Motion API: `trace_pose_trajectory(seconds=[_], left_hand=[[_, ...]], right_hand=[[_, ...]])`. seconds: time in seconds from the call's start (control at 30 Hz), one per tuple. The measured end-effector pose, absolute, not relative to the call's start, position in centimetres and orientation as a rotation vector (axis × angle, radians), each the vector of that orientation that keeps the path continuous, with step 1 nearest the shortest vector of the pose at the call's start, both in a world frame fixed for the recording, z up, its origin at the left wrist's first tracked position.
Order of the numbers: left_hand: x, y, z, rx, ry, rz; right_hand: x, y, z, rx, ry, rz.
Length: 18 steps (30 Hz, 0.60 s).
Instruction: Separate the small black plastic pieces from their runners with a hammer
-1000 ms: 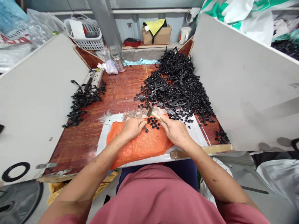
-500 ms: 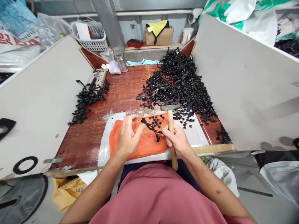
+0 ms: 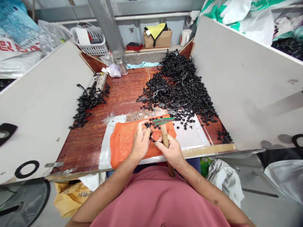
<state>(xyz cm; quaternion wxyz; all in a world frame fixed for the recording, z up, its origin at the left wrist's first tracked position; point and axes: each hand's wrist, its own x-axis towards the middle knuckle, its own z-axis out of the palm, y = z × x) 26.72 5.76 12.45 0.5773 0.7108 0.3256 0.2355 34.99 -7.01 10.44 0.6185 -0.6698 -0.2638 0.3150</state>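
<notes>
Over the orange cloth [image 3: 123,142], my left hand [image 3: 139,142] pinches a small black jointed plastic part [image 3: 151,136]. My right hand [image 3: 172,152] is wrapped round the wooden handle of a hammer [image 3: 164,135], its green-edged head upward and the handle's end hanging towards my body. My right thumb and fingertip also reach the near end of the black part. Partly covered by the hammer head, several small round black caps [image 3: 157,127] lie on the cloth. The left fingertips hide some of the part.
A large heap of black parts [image 3: 180,85] spreads over the right of the red-brown table [image 3: 123,91]. Linked black pieces [image 3: 88,102] are piled at the left. Grey panels [image 3: 239,82] wall both sides. A bottle [image 3: 121,64] and a plastic basket [image 3: 93,47] stand at the back.
Both hands have come closer together. My left hand has moved right and closed on the black part, which was spread out before. The hammer has shifted left and slightly down with my right hand.
</notes>
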Motion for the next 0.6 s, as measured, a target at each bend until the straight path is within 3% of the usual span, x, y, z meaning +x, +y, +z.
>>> trace_pose_trajectory(seconds=[0.13,0.33,0.6], left_hand=[[26.1,8.3,11.8,1.863,0.809,0.491],[27.1,11.8,11.3,2.032,0.736,0.314],[29.4,12.2,10.3,2.225,0.703,0.318]], right_hand=[[36.6,-8.6,10.7,-1.574,-0.717,0.719],[38.7,-13.5,9.8,-1.952,-0.798,0.684],[38.0,-14.8,9.3,-2.175,-1.018,0.669]])
